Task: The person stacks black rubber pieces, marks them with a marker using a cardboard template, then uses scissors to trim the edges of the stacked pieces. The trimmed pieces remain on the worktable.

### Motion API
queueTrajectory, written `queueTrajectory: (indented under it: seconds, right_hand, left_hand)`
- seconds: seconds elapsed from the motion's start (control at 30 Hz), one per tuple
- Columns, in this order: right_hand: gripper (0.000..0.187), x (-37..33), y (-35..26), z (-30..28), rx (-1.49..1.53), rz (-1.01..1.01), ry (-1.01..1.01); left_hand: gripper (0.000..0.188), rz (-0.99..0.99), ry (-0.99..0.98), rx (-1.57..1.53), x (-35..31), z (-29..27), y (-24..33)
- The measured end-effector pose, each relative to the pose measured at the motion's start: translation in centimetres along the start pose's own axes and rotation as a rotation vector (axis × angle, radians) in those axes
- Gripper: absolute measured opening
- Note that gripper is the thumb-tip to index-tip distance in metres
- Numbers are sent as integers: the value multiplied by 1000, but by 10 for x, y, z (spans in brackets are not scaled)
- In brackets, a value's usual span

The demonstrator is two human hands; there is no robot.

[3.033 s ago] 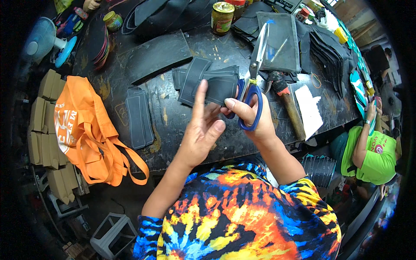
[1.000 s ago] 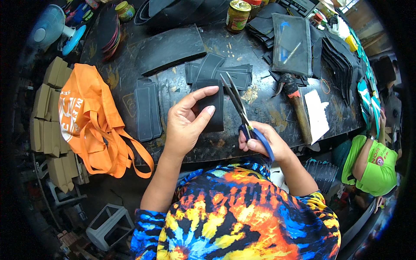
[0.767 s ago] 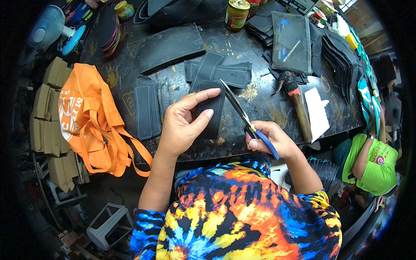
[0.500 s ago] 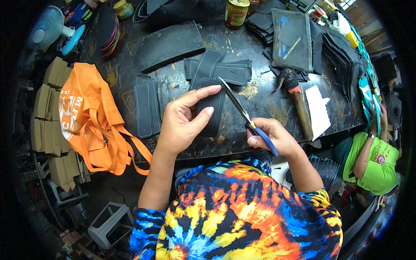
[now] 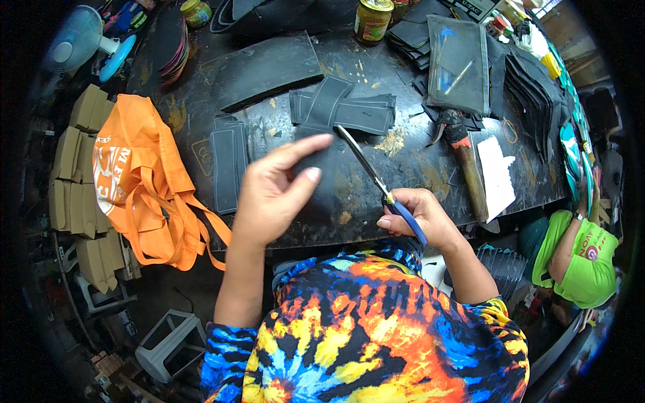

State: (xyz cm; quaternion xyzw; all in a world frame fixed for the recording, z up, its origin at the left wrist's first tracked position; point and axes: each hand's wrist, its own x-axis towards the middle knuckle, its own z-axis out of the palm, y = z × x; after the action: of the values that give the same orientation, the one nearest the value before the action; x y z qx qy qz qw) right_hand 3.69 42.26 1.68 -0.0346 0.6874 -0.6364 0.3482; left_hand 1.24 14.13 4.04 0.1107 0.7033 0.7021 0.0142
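My right hand (image 5: 423, 218) is closed round the blue handles of a pair of scissors (image 5: 366, 164). Their metal blades look nearly closed and point up and left toward the pile of black pieces. My left hand (image 5: 275, 191) is curled beside the scissor tips, index finger and thumb pointing right. A dark black piece (image 5: 321, 171), smeared by motion, is at those fingers; the grip behind it is hidden. Just beyond lie several flat black cut pieces (image 5: 363, 114) with pale outlines, crossing one another. Left of my left hand is a stack of similar pieces (image 5: 228, 164).
A hammer (image 5: 467, 168) with a wooden handle, white paper (image 5: 496, 176) and a dark zip pouch (image 5: 458, 67) lie right. A black curved slab (image 5: 269, 70) and a jar (image 5: 373, 21) stand farther back. An orange bag (image 5: 144, 181) hangs left; a person in green (image 5: 584, 258) works at right.
The black piece at my left hand was sharp and is now blurred. My left fingers have shifted slightly left, and the scissors have moved slightly left and down.
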Motion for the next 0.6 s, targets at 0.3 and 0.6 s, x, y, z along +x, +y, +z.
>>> queueTrajectory:
  seconds: [0.3, 0.6]
  right_hand:
    - [47, 5, 14, -11, 291, -72, 24]
    - [48, 0, 13, -7, 246, -91, 34]
  left_hand:
    - [32, 139, 441, 1095, 26, -93, -13]
    - [41, 51, 188, 932, 103, 16, -43]
